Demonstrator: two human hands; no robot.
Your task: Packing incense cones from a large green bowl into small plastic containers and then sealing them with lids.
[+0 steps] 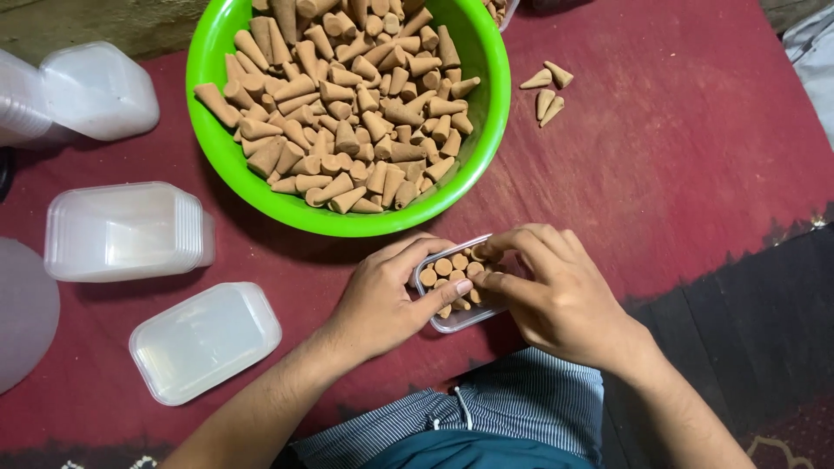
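Seen from the head camera, looking straight down. Nearest the lens, striped grey-and-white trousers [521, 399] with a drawstring, and a dark teal hem below them at the bottom edge. Just beyond, both forearms reaching in from the lower edge to meet over a small clear plastic box [452, 282] resting on a dark red cloth [678, 148]. Left hand [382, 300] wrapped round the near-left side of the box, thumb laid along its rim, fingers curled in a steadying grasp. Right hand [556, 291] bent over the right end of the box, fingertips pinched together at its top edge among the cones; whether one cone is actually pinched cannot be told. Inside the box, brown incense cones [447, 267] packed upright, round bases facing up, tightly side by side.

Farther up, just beyond the hands, a bright green plastic bowl [213, 61] heaped with loose brown cones [347, 104] lying every way. Right of the bowl, four stray cones [546, 91] lying on the cloth, well apart from the hands.

Left side: a stack of clear empty boxes [126, 230], a single clear lid or box [204, 340] nearer the body, another clear stack [87, 87] at the top left corner, a pale round plastic edge [22, 317] at the far left.

Red cloth faded and stained, ending in a ragged edge at the right over a dark floor mat [747, 321].
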